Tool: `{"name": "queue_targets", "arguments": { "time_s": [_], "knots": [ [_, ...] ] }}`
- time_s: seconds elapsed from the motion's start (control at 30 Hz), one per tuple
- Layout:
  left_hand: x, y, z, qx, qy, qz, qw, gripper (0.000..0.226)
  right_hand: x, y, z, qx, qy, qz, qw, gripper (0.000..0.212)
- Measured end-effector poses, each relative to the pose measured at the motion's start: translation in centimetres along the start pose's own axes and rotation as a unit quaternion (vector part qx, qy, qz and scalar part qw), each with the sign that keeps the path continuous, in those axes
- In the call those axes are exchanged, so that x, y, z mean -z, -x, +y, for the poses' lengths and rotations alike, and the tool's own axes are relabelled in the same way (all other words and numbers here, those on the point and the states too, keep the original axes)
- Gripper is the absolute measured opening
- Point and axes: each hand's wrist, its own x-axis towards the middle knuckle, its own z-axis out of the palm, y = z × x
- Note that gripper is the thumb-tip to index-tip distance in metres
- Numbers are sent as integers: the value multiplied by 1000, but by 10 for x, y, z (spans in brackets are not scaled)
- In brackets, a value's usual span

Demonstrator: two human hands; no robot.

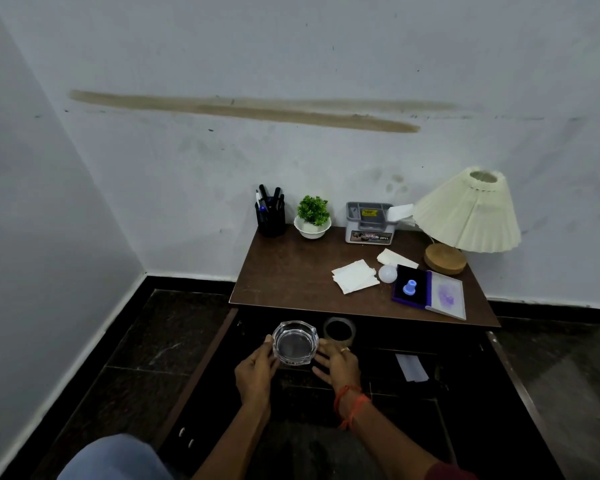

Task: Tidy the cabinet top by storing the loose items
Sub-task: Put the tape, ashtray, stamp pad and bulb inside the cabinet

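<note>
A clear glass ashtray is held between both hands over the open dark drawer below the cabinet top. My left hand grips its left side. My right hand, wearing a ring and orange thread, touches its right side with fingers spread. A roll of tape lies in the drawer just behind the ashtray. Loose on the top are white paper pieces, a folded paper, a small white ball and an open ink pad with a blue stamp.
Along the wall stand a black pen holder, a potted plant, a grey organiser box and a pleated lamp. A white slip lies in the drawer. The wall corner is to the left, dark floor around.
</note>
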Motion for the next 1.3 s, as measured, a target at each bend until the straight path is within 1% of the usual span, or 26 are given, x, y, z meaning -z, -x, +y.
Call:
{"name": "queue_targets", "arguments": {
  "time_s": [0.23,0.4,0.5,0.63,0.8,0.87,0.93,1.03,1.07,1.13,1.3],
  "knots": [
    [-6,-35,-16,19,-9,15,1000,17,-4,-42,13,-35,1,6,999,15],
    [-15,-76,-32,38,-25,32,998,12,-12,-89,23,-67,12,16,998,19],
    [-22,-102,-42,45,-27,42,998,12,-18,-118,28,-85,12,22,996,18],
    [-28,-136,-56,47,-47,60,996,12,-25,-150,34,-109,-18,31,993,32],
    [-34,-171,-71,57,-71,82,992,13,-34,-178,36,-129,-105,61,984,45],
    [-37,-182,-75,52,-72,89,992,16,-39,-183,34,-140,-141,65,978,44],
    [-38,-190,-77,45,-84,96,991,19,-42,-187,34,-145,-148,72,976,42],
    [-41,-197,-77,37,-95,96,990,25,-47,-189,31,-135,-162,50,976,30],
    [-42,-197,-77,34,-95,95,990,26,-47,-189,30,-136,-155,45,978,31],
    [-43,-196,-77,29,-92,88,991,26,-50,-185,24,-142,-144,32,979,40],
    [-40,-191,-81,49,-60,83,994,23,-48,-167,18,-134,-110,38,984,40]
  ]
}}
